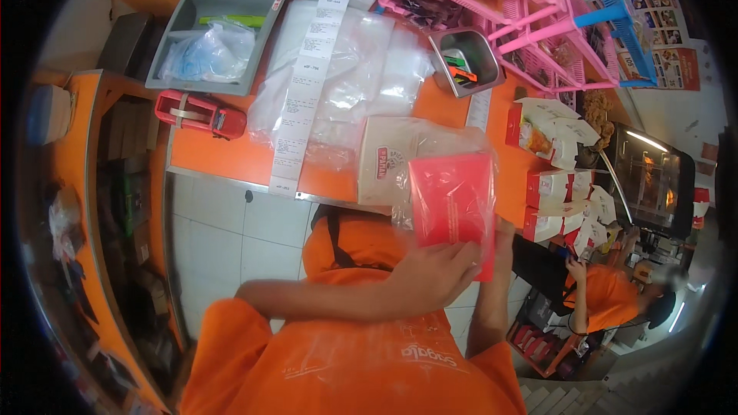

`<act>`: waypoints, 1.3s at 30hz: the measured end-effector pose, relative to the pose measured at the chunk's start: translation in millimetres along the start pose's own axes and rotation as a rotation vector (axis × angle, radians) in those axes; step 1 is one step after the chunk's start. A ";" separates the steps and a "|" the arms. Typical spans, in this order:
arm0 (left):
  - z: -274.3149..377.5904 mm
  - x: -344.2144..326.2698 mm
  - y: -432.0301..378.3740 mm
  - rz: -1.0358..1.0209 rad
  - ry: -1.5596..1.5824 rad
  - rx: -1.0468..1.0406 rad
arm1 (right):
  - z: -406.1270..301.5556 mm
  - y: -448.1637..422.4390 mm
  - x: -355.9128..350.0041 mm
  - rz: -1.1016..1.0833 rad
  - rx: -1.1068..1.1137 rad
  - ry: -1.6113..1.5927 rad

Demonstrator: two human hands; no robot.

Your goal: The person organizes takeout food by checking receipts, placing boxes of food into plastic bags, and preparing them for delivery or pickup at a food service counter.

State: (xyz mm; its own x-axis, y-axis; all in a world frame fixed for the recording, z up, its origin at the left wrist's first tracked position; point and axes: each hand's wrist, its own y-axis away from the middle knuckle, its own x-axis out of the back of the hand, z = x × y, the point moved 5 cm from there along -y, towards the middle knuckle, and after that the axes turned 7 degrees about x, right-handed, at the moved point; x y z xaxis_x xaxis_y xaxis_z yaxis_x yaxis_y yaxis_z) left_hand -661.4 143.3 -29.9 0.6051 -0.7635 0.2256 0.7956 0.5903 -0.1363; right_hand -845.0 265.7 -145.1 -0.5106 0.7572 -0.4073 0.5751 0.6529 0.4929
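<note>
A flat-faced red box [452, 202] is held in front of my body, with clear plastic bag film [481, 141] around its upper part. My left hand [444, 271] reaches across from the left and grips the box's lower edge. My right hand [504, 239] is at the box's right side and supports it from behind; most of its fingers are hidden. Just beyond, a beige printed carton [380, 158] lies at the front edge of the orange counter [230, 153], under the same film. A long printed paper strip [302, 92] stretches over stacked clear plastic bags [369, 69].
A grey divided bin [196, 3], red tape dispenser [199, 115] and steel container [464, 60] stand on the counter. Pink basket racks [519, 29] rise at back right. Food cartons [556, 190], some open, sit right, near a glass-fronted warmer [651, 178] and a co-worker [605, 300].
</note>
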 end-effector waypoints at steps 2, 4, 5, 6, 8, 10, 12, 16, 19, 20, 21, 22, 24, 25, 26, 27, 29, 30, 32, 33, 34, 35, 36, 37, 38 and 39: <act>-5.5 -2.8 -2.2 -0.174 0.123 0.157 | 5.5 -6.2 -8.0 0.085 -0.004 0.048; -8.8 -5.0 3.1 -0.232 0.232 0.207 | -8.5 5.4 -89.7 0.210 -0.017 0.122; -4.5 -8.2 9.8 -0.224 0.279 0.166 | -12.0 6.7 -104.7 0.255 -0.033 0.172; -1.1 -10.0 13.2 -0.216 0.326 0.124 | -9.3 -0.8 -93.6 0.246 -0.079 0.252; 5.0 -16.1 11.3 -0.314 0.407 0.144 | 6.5 -19.7 -78.6 0.177 -0.040 0.380; 11.0 -18.7 1.3 -0.346 0.445 0.120 | 26.0 -37.7 -76.3 0.056 0.136 0.472; 15.4 -19.9 -8.3 -0.308 0.442 0.068 | 40.2 -46.1 -78.9 0.001 0.256 0.575; 24.2 -26.0 -16.7 -0.260 0.390 -0.106 | 61.4 -50.1 -84.8 -0.009 0.326 0.721; 27.4 -8.7 -21.8 -0.240 0.279 -0.181 | 78.9 -54.7 -89.2 -0.039 0.349 0.805; 27.3 -1.7 -20.7 -0.279 0.259 -0.179 | 85.4 -51.4 -87.3 -0.034 0.357 0.847; 26.7 1.0 -20.9 -0.317 0.239 -0.176 | 90.3 -50.3 -86.9 -0.027 0.367 0.890; 25.6 1.9 -23.4 -0.300 0.253 -0.169 | 94.1 -50.2 -87.1 -0.022 0.376 0.930; 19.5 4.8 -26.7 -0.245 0.263 -0.143 | 103.7 -54.2 -92.0 -0.038 0.392 0.999; 15.0 5.0 -26.0 -0.270 0.253 -0.119 | 106.8 -52.5 -93.3 -0.045 0.395 1.033; 9.5 6.8 -23.7 -0.294 0.242 -0.096 | 110.3 -49.3 -93.9 -0.056 0.393 1.064; 5.2 8.6 -21.2 -0.319 0.230 -0.072 | 113.7 -47.5 -94.3 -0.070 0.392 1.100; 2.3 16.5 -18.9 -0.281 0.240 -0.094 | 121.0 -44.4 -98.9 -0.098 0.397 1.184; 2.3 19.2 -17.9 -0.260 0.240 -0.107 | 122.3 -42.1 -101.4 -0.111 0.409 1.223; -7.6 17.5 -18.6 -0.261 0.229 0.114 | 123.7 -40.9 -105.7 -0.137 0.421 1.303; -8.5 15.3 -20.0 -0.279 0.198 0.155 | 123.9 -40.4 -106.1 -0.144 0.425 1.342; -9.5 12.7 -20.5 -0.299 0.168 0.200 | 126.3 -37.7 -106.7 -0.156 0.429 1.380; 1.2 6.5 -25.4 -0.354 0.122 0.157 | 121.2 -33.8 -105.0 -0.141 0.434 1.418; 8.2 -2.5 -29.6 -0.393 0.072 0.110 | 119.8 -33.4 -104.9 -0.155 0.442 1.455; 15.6 -6.3 -30.1 -0.372 0.033 0.035 | 123.2 -33.5 -108.7 -0.184 0.453 1.481; 19.1 -8.6 -26.2 -0.333 -0.004 -0.036 | 130.7 -37.5 -116.4 -0.256 0.468 1.502; 31.4 -7.3 -23.7 -0.323 0.007 -0.139 | 125.9 -35.3 -119.6 -0.271 0.467 1.551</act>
State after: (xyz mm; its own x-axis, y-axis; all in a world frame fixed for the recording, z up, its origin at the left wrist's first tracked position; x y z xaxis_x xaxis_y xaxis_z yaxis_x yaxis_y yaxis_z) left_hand -685.6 143.1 2.0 0.3209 -0.9071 0.2723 0.9422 0.2766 -0.1890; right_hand -723.7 154.3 -210.6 -0.5714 0.0744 0.8173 0.3519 0.9219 0.1621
